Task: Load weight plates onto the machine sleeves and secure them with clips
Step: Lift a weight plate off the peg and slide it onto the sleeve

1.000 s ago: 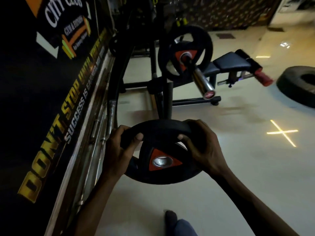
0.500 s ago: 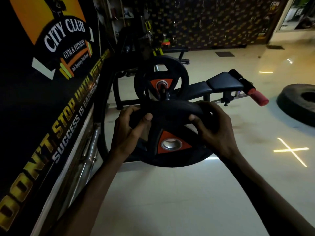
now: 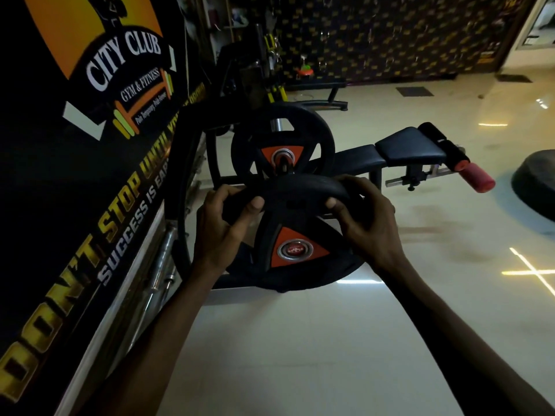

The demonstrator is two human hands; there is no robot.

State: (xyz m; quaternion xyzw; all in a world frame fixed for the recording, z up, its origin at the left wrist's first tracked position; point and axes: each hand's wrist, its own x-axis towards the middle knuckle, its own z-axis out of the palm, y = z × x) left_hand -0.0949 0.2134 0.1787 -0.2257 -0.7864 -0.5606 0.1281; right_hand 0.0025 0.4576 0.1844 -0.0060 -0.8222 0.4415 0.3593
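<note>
Gripping black rubber weight plate with orange hub (image 3: 295,232): left hand (image 3: 220,226), right hand (image 3: 365,223) both closed through rim slots. Heavy, rigid; keep two-handed hold, bore level with sleeve.

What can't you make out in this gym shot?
- Sleeve shaft: head view, hidden behind the held plate; only its red end cap shows in the hub.
- Clips: none visible.
- Cap lettering: too small.
- Tyre: cut by the right edge.
</note>
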